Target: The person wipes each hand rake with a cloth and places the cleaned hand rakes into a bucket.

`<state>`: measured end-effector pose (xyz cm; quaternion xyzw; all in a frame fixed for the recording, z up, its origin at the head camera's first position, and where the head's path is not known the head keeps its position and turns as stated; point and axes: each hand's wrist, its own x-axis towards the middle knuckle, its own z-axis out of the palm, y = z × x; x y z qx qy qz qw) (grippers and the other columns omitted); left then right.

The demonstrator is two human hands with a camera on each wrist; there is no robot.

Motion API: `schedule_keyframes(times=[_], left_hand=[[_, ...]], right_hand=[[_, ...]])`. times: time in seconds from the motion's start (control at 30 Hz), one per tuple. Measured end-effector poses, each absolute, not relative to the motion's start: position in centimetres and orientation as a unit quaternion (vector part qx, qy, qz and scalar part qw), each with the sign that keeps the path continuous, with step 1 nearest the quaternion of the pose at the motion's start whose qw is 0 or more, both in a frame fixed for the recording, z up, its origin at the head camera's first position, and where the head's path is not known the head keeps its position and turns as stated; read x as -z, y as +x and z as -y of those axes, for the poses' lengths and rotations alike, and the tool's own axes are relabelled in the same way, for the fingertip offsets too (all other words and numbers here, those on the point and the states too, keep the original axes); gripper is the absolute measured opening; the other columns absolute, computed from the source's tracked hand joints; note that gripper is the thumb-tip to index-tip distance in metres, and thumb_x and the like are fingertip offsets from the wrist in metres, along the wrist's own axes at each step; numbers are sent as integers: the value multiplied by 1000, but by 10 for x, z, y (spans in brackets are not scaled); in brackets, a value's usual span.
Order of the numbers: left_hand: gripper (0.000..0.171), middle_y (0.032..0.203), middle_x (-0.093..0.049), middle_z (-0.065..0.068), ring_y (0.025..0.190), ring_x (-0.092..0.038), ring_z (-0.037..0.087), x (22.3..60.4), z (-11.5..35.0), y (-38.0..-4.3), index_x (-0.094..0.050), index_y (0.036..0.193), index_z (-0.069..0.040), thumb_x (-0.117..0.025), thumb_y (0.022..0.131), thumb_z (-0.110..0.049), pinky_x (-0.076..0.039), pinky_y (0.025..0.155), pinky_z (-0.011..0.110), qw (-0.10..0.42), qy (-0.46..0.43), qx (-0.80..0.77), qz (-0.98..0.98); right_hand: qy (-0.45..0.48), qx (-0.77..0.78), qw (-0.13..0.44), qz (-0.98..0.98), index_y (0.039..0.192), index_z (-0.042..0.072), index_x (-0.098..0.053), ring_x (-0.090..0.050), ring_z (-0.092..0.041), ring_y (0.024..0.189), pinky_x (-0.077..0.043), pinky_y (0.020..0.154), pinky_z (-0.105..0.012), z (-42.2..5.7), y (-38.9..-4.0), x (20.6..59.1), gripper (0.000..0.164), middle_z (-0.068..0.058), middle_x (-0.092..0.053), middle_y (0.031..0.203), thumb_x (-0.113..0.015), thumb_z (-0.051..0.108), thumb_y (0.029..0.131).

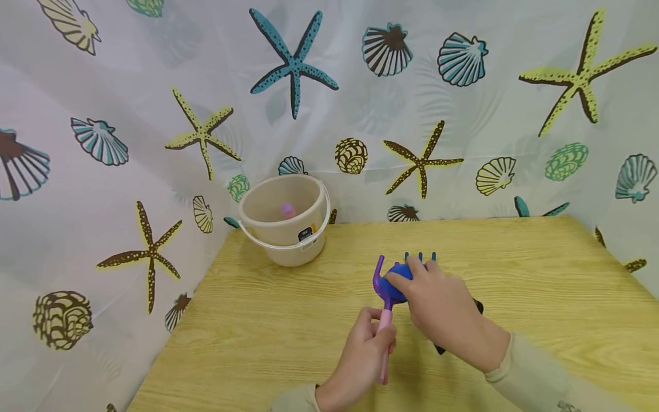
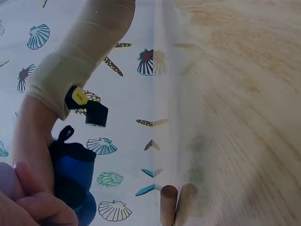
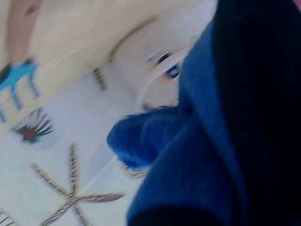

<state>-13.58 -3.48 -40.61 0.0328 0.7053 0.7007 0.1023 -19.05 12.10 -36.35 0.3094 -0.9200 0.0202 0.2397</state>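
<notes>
In the head view my left hand [image 1: 360, 349] grips the pink handle of a purple hand rake [image 1: 387, 300], its prongs pointing up and away. My right hand [image 1: 437, 297] holds a fuzzy blue cloth [image 1: 399, 280] against the rake's head, covering part of the prongs. Close up in the right wrist view, folds of the blue cloth [image 3: 178, 155] fill much of the picture beside a dark area. Fingers of the left hand [image 2: 42, 209] show at the lower left of the left wrist view, near the cloth's black trim and loop [image 2: 70, 148].
A cream bucket [image 1: 280, 223] with a white handle and a pink item [image 1: 288, 210] inside stands at the table's back left. Beyond the right hand lies another rake with blue tines [image 1: 420, 256] and a wooden handle [image 3: 23, 33]. A shell-patterned curtain [image 1: 360, 114] surrounds the table [image 1: 540, 286].
</notes>
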Motion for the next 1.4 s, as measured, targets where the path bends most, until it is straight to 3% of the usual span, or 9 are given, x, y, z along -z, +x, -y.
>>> schedule_keyframes(times=[0.13, 0.27, 0.53, 0.7, 0.8, 1.07, 1.4], left_hand=[[25, 68, -50, 2, 38, -37, 14, 407, 34, -133, -43, 114, -3, -53, 93, -11, -37, 30, 23, 118, 26, -707, -697], [26, 69, -51, 2, 43, -40, 14, 408, 34, -134, -43, 113, -4, -53, 93, -15, -37, 31, 23, 128, 9, -709, -694], [16, 53, -40, -4, 32, -30, 10, 408, 37, -138, -43, 113, -5, -44, 99, -10, -31, 34, 20, 89, 55, -720, -686], [19, 66, -47, -2, 35, -34, 9, 404, 33, -134, -43, 107, -4, -52, 94, -13, -34, 31, 19, 94, 43, -696, -711], [21, 68, -49, 0, 35, -37, 11, 403, 31, -130, -45, 109, -7, -55, 93, -16, -36, 30, 21, 116, 32, -690, -714], [20, 71, -51, 2, 38, -36, 13, 407, 26, -125, -49, 112, -11, -55, 94, -14, -36, 31, 23, 140, 11, -679, -720], [14, 70, -51, 3, 33, -37, 13, 412, 29, -135, -48, 107, -4, -46, 100, -16, -35, 32, 23, 130, 37, -721, -680]], right_hand=[[296, -11, 216, 930, 115, 17, -68, -59, -38, 80, -56, 43, -47, -127, -204, 364, 52, -22, -57, 105, -82, 15, 65], [323, -14, 203, 924, 113, 20, -69, -61, -40, 82, -56, 42, -46, -123, -195, 365, 51, -23, -60, 110, -83, 17, 64], [376, -30, 218, 900, 110, 23, -68, -59, -35, 81, -53, 38, -41, -107, -167, 358, 48, -19, -61, 109, -79, 12, 65], [349, -7, 239, 906, 112, 21, -68, -58, -39, 88, -55, 42, -46, -110, -187, 350, 46, -18, -58, 107, -80, 16, 67], [324, 8, 234, 917, 111, 20, -69, -58, -36, 82, -54, 41, -43, -111, -205, 347, 46, -17, -56, 101, -82, 20, 67], [263, 17, 152, 953, 110, 22, -71, -57, -31, 65, -52, 39, -41, -117, -232, 346, 36, -18, -57, 96, -75, 21, 75], [371, 16, 123, 920, 105, 28, -70, -59, -34, 79, -55, 44, -44, -105, -181, 338, 40, -16, -58, 107, -82, 21, 68]])
